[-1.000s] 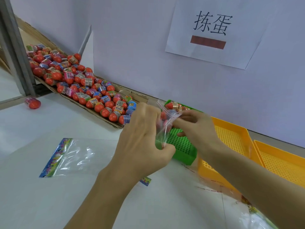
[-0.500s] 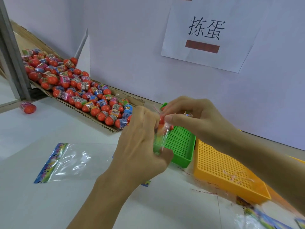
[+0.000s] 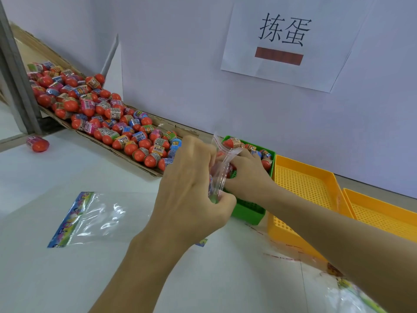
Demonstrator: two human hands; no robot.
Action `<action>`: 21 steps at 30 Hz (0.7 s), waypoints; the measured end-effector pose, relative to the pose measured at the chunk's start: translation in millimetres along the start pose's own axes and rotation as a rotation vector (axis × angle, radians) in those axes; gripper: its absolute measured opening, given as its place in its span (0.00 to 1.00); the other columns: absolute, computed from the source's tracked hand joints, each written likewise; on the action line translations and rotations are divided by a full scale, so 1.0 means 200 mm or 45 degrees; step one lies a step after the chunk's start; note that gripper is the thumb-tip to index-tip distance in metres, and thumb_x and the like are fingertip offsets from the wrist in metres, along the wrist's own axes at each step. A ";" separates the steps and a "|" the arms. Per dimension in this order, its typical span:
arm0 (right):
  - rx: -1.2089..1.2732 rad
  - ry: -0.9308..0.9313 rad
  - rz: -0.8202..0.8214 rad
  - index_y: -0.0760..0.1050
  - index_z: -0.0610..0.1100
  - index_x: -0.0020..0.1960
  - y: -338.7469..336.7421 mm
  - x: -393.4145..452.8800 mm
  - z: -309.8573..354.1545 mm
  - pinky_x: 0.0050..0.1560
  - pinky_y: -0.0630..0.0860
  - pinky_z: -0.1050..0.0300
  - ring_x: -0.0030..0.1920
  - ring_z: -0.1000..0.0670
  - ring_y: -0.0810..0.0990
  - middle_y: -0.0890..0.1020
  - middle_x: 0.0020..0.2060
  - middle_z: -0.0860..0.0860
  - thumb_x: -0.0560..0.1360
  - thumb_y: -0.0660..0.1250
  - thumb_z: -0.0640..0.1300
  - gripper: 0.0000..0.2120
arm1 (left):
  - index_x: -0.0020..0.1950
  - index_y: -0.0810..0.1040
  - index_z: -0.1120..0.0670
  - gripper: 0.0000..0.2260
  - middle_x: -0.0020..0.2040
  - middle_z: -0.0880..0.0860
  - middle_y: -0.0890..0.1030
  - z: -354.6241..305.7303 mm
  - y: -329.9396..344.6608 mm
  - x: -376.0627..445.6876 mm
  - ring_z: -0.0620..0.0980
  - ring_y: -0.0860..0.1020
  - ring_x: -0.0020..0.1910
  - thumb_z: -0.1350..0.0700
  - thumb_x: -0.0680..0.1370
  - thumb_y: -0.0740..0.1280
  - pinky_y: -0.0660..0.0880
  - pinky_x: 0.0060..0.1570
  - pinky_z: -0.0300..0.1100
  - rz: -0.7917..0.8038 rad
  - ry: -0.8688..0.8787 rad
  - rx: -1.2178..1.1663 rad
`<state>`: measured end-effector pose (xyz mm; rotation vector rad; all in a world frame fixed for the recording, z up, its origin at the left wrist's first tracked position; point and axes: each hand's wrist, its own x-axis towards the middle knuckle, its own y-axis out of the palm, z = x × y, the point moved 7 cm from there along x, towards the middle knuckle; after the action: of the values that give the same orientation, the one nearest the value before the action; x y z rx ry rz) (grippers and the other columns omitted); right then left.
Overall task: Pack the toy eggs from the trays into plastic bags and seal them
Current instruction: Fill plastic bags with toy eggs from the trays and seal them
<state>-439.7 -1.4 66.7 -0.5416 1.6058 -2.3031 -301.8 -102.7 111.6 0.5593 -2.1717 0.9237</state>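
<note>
Hands are both busy on one small clear bag (image 3: 222,168) held up over the near end of the green tray (image 3: 249,211): the left hand (image 3: 191,190) is curled round the lower part of it, thumb pinching at the bottom edge, and the right hand (image 3: 247,175) is tucked in behind with its fingers closed on the other side. Can't honestly tell if an egg is in the right hand's fingers or already down in the bag, though there's a bit of red and blue showing through the plastic. The bag's red-lined mouth sticks up open, so sealing isn't done yet, I'd say. Rest of the toy eggs sit in the cardboard tray (image 3: 135,163) along the wall, with a few (image 3: 233,143) at the far end of the green one. Risk-wise: that thin film is slippery and crumpled, so if the left pinch loosens the bag could sag and spill its egg onto the white surface (image 3: 67,168), and these things roll; one stray egg (image 3: 38,143) already lies off by the post. Also, folding the mouth crooked would probably leave the strip half closed. Spare flat bag (image 3: 94,219) lies just left of the wrist.
</note>
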 end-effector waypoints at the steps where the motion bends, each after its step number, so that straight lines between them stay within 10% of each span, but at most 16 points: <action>1: -0.014 0.004 -0.011 0.76 0.55 0.63 0.00 0.01 0.00 0.66 0.68 0.46 0.66 0.44 0.67 0.72 0.65 0.51 0.73 0.70 0.55 0.19 | 0.45 0.59 0.50 0.18 0.42 0.49 0.61 0.00 0.00 0.00 0.50 0.64 0.33 0.57 0.63 0.66 0.65 0.28 0.44 0.003 -0.007 -0.001; 7: 0.102 0.031 -0.208 0.83 0.49 0.52 -0.12 0.00 -0.05 0.43 0.70 0.63 0.47 0.54 0.76 0.82 0.48 0.52 0.70 0.73 0.44 0.11 | 0.45 0.59 0.50 0.18 0.43 0.49 0.61 0.01 -0.01 0.00 0.50 0.64 0.34 0.57 0.63 0.67 0.67 0.29 0.46 0.001 0.001 0.009; 11: 0.163 0.062 -0.281 0.83 0.47 0.52 -0.18 -0.07 -0.08 0.45 0.74 0.63 0.44 0.53 0.78 0.80 0.43 0.53 0.68 0.73 0.40 0.12 | 0.46 0.57 0.47 0.20 0.44 0.47 0.61 0.01 0.01 0.00 0.50 0.65 0.36 0.56 0.62 0.67 0.67 0.30 0.46 0.031 0.030 0.054; 14: 0.688 0.098 -0.450 0.80 0.47 0.48 -0.26 -0.13 -0.08 0.38 0.75 0.69 0.41 0.52 0.83 0.83 0.45 0.50 0.69 0.75 0.37 0.11 | 0.46 0.55 0.44 0.23 0.45 0.47 0.60 0.02 0.02 -0.01 0.50 0.64 0.37 0.56 0.62 0.67 0.66 0.31 0.44 0.052 0.036 0.060; 17: 1.439 0.034 -0.465 0.76 0.44 0.48 -0.38 -0.18 -0.02 0.38 0.80 0.58 0.41 0.46 0.86 0.82 0.46 0.46 0.67 0.78 0.37 0.14 | 0.47 0.54 0.42 0.24 0.46 0.47 0.60 0.03 0.03 0.00 0.49 0.63 0.38 0.55 0.62 0.67 0.64 0.32 0.44 0.053 0.054 0.086; 21: 1.428 -0.254 -0.307 0.81 0.42 0.46 -0.51 -0.26 0.16 0.39 0.80 0.54 0.44 0.42 0.86 0.85 0.43 0.43 0.67 0.75 0.40 0.08 | 0.48 0.57 0.44 0.24 0.47 0.47 0.62 0.02 0.03 0.00 0.50 0.65 0.40 0.53 0.61 0.69 0.65 0.33 0.45 0.049 0.073 0.027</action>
<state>-381.7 29.5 164.5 -0.6241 0.0216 -2.7124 -307.9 -101.8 107.4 0.4973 -2.1303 0.9729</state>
